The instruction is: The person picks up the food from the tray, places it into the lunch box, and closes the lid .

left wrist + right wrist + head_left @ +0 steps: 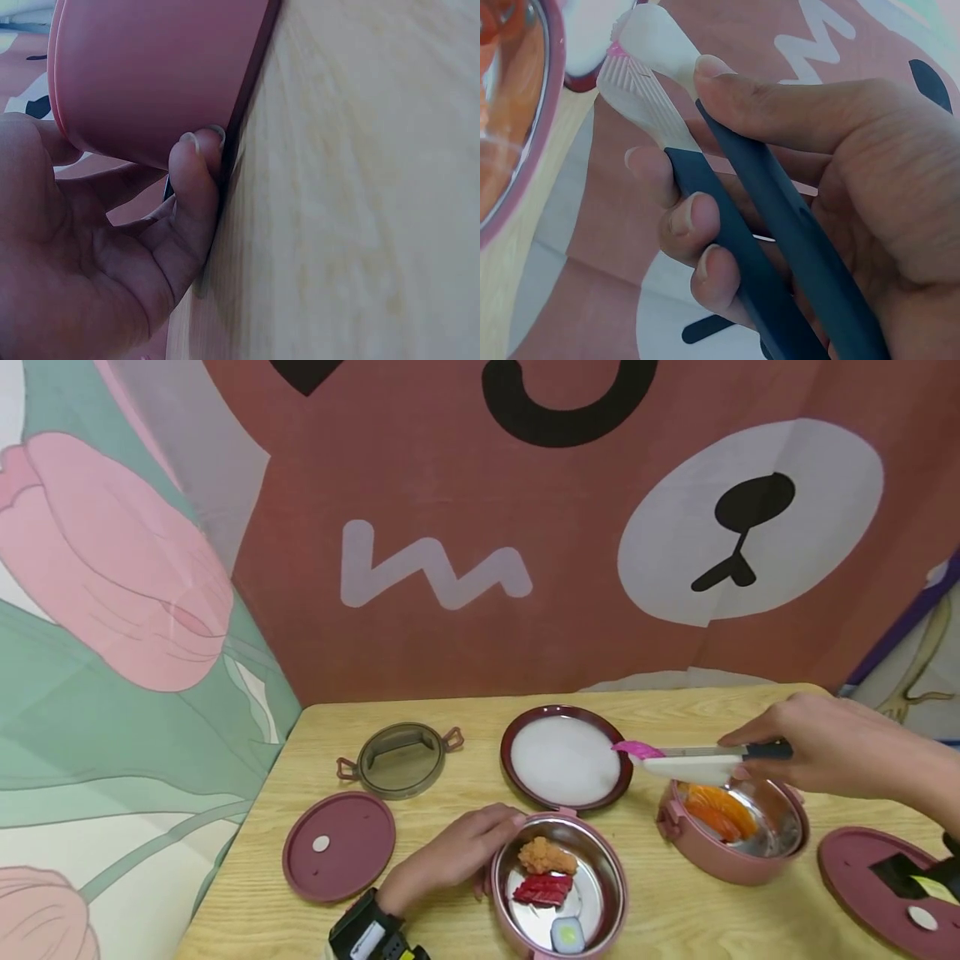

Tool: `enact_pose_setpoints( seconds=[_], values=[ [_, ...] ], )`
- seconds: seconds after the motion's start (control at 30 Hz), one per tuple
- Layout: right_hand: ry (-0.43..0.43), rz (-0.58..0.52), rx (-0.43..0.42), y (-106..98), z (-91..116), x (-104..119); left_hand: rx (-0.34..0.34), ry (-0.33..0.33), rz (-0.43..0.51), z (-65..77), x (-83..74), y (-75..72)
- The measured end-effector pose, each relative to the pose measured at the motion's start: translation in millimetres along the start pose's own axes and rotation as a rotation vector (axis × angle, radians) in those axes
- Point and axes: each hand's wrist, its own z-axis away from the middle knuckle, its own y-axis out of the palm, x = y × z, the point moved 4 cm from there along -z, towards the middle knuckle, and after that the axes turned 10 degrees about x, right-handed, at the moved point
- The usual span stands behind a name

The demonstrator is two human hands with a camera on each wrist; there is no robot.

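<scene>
My right hand (817,747) holds a pair of tongs (761,187) by the dark handles, thumb on one arm and fingers on the other. Between their white tips is a bright magenta piece (637,749), just over the right rim of the white plate (562,760). My left hand (465,852) grips the left side of a pink steel-lined bowl (615,852), fingers curled at its outer wall. Inside sit a fried chicken piece (546,856), a ridged red piece (543,890) and a sushi roll (567,935). Below the right hand stands another pink bowl (731,860) with orange slices (720,814).
At the back left lies a clear lid (401,764) with two side clips. A maroon round lid (339,847) lies in front of it, and another maroon lid (870,877) is at the right edge. A printed cloth (450,643) hangs behind the wooden table (240,893).
</scene>
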Motion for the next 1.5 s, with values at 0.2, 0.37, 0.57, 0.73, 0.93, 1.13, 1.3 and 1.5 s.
enact_pose_setpoints(
  seconds=[0.2, 0.37, 0.57, 0.73, 0.93, 1.13, 1.3, 1.5],
  values=[
    [0.067, 0.041, 0.025, -1.6, 12.5, -11.3, 0.0, 0.01, 0.005, 0.9, -0.2, -0.8],
    [0.098, 0.07, 0.036, 3.0, 24.3, -25.3, 0.001, 0.008, 0.012, 0.4, -0.3, -0.4],
    [0.125, 0.061, 0.059, 16.8, 37.8, -47.3, 0.012, 0.005, 0.023, -0.5, -0.4, 0.4],
    [0.126, 0.047, 0.061, 31.3, 50.3, -61.0, 0.015, 0.004, 0.034, -1.1, -0.5, 0.7],
    [0.015, 0.001, 0.116, 40.8, 57.9, -61.0, 0.009, 0.001, 0.023, -0.9, -0.6, 0.3],
    [-0.125, -0.147, 0.212, 42.5, 53.5, -51.8, -0.002, 0.001, 0.016, 0.0, 0.4, 0.0],
    [-0.086, -0.169, 0.265, 47.2, 48.1, -51.0, -0.003, -0.004, 0.024, 0.7, 0.4, 0.3],
    [-0.064, -0.168, 0.272, 52.2, 44.9, -51.7, -0.001, -0.008, 0.027, 0.3, -0.6, 0.0]
  ],
)
